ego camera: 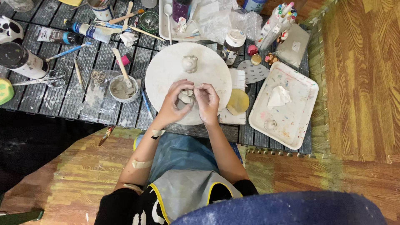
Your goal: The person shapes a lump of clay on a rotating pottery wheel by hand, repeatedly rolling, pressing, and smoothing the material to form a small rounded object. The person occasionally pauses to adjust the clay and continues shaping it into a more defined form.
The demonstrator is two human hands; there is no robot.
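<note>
Low slatted grey counter (50,98), crowded, set on a wood floor (362,83). Near its front edge, centre: round white turntable board (166,73). Toward the right front corner: white paint-stained tray (291,121) with a crumpled tissue (278,96) in it.

Left hand (173,103) and right hand (207,102) meet over the front part of the board, fingers curled in, both closed around a small pale clay lump (186,97). Thumbs and fingertips press it from both sides; the lump sits between the palms, mostly hidden. Its long axis and facing cannot be told.

Behind the hands, at the board's centre: small white clay figure (189,63), upright. Left of the board: round cup of grey slip (123,89) with a wooden stick (121,66) leaning in it, handle toward the back edge. Just right of the board: yellow round sponge (238,101). Scissors (46,79) near the left edge.
</note>
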